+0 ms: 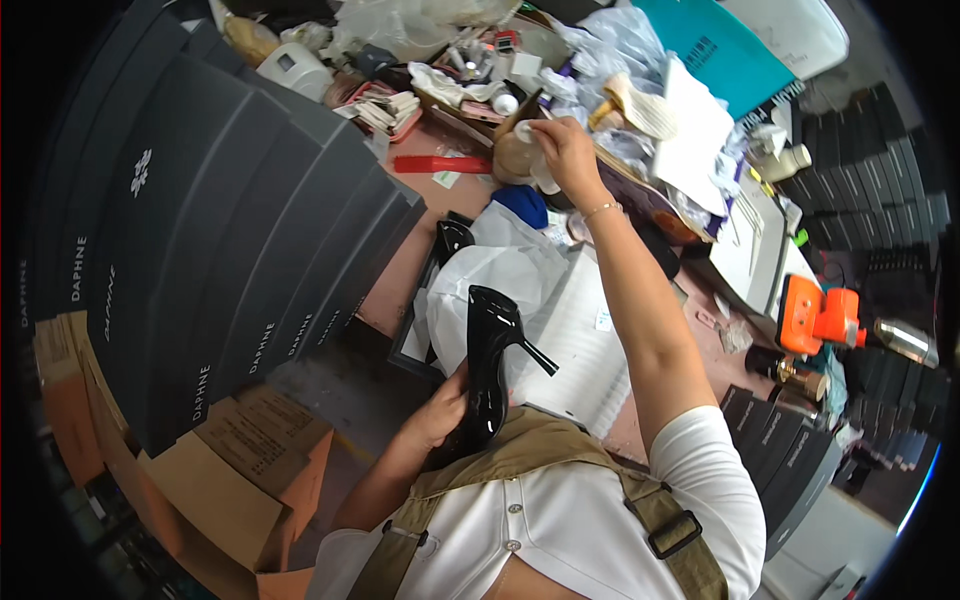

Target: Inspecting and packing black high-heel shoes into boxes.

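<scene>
Pointing lengthwise, toe bodyward: black shoe (pixel 487 385)

Most fingers of the left hand (pixel 438 415) are hidden behind the glossy black patent high-heeled shoe (pixel 488 370), and beyond that shoe, crumpled white tissue paper (pixel 512 255) partly covers a second glossy black shoe (pixel 455 238). Farther beyond the held shoe, a small whitish item (pixel 524 130) pinched in the right hand (pixel 568 160) is partly covered by the fingers and too small to identify. Left of the held shoe, the stacked dark grey shoeboxes (pixel 200 220) and open brown cardboard carton (pixel 210 500) run out of view, as does the flat teal panel (pixel 715 60) far beyond it to the right.
</scene>
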{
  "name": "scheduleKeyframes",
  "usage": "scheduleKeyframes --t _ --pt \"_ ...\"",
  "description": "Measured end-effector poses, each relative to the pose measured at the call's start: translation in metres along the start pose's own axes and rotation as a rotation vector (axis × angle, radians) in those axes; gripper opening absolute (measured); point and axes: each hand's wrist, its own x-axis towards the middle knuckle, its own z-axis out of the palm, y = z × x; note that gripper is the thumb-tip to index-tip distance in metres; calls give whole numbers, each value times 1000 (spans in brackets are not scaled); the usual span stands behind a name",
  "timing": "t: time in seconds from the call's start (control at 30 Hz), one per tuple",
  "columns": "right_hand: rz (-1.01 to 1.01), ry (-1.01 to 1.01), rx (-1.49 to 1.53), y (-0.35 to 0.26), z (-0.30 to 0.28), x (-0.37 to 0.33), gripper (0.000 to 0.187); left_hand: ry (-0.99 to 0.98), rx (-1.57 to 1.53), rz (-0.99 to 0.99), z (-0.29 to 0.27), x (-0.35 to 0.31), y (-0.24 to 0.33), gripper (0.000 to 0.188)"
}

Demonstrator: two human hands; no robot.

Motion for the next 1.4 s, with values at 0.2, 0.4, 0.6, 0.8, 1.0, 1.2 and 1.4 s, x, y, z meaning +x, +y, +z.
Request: scheduleKeyframes --t 0.2,0.4,0.6,0.8,1.0,1.2,1.4 --pt "338 -382 359 -58 -119 -102 17 -136 87 -123 4 -7 -3 51" --pt "763 -340 787 -125 -217 -281 8 -232 277 -267 23 2 1 55" --pt "618 -129 546 -174 -230 -315 10 -248 437 -366 60 12 7 47" --pt "526 -128 420 -180 -224 -318 11 -242 532 -308 69 7 6 47" --pt "452 -156 313 -172 -209 -305 8 -301 610 -210 70 -5 3 47" --pt "577 -128 392 -169 -225 -309 9 -216 536 -151 50 -10 -9 47" --pt "566 -236 428 -190 -220 -300 13 -224 499 -227 61 -13 -1 46"
